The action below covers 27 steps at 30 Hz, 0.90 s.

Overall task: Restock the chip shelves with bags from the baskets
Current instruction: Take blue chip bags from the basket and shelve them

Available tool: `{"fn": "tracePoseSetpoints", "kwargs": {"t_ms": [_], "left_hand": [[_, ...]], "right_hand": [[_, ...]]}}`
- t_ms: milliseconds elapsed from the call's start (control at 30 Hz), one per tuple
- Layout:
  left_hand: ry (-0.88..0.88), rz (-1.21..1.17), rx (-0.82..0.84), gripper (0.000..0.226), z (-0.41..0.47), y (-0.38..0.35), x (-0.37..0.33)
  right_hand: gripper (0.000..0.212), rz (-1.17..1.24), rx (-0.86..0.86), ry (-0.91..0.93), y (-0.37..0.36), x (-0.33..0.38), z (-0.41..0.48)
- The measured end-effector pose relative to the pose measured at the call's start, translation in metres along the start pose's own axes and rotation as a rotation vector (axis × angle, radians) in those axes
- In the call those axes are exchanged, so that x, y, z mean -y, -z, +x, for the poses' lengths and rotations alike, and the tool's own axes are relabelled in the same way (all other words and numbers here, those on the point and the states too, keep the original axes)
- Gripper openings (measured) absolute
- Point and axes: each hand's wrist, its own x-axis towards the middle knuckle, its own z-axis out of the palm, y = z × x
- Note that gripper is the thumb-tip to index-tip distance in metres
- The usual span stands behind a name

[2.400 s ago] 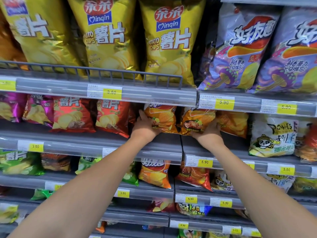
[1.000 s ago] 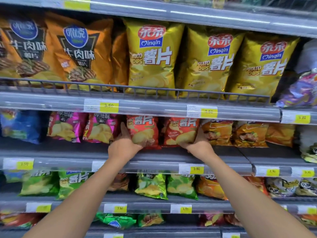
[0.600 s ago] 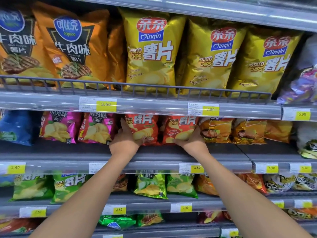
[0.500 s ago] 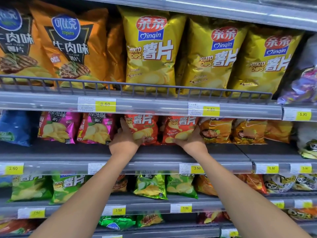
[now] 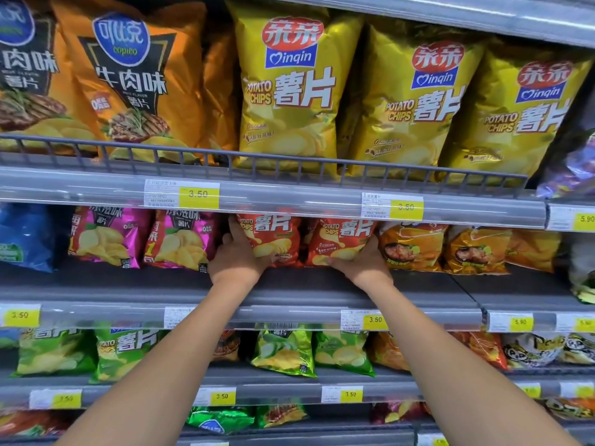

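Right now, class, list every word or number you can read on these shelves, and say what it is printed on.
"copico", "牛肉味": orange bag.
"Qinqin", "POTATO CHIPS", "薯片": yellow bags.
"POTATO CHIPS", "薯片": red bags.
"3.50": yellow price tag below the orange bag.
"5.90": far-right price tag.
Fine print on tags and bags: too small to read.

A grey wire rail (image 5: 289, 162) runs across, a little above the centre. Below it, yellow price labels show 3.50: one at ten o'clock (image 5: 198, 194), one near three o'clock (image 5: 406, 207). At the far three o'clock edge, a label (image 5: 584, 219) shows 5.90. Another 3.50 label (image 5: 375, 320) is at five o'clock.
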Motion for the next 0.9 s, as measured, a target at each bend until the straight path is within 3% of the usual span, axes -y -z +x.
{"fn": "tracePoseSetpoints", "kwargs": {"t_ms": [533, 633, 767, 900], "left_hand": [[-0.063, -0.092, 0.033, 0.136, -0.006, 0.006, 0.007], [-0.080, -0.160, 0.021, 0.137, -0.015, 0.009, 0.010], [-0.152, -0.192, -0.038, 0.129, -0.037, 0.012, 0.012], [-0.173, -0.158, -0.093, 0.114, -0.067, 0.017, 0.014]], "right_hand": [[0.137, -0.126, -0.019, -0.050, 0.015, 0.025, -0.035], [0.119, -0.204, -0.001, 0.019, 0.022, 0.021, -0.056], [0.074, -0.323, -0.019, 0.089, 0.033, 0.016, -0.085], [0.078, -0.444, -0.092, 0.141, 0.041, 0.012, -0.113]]}}
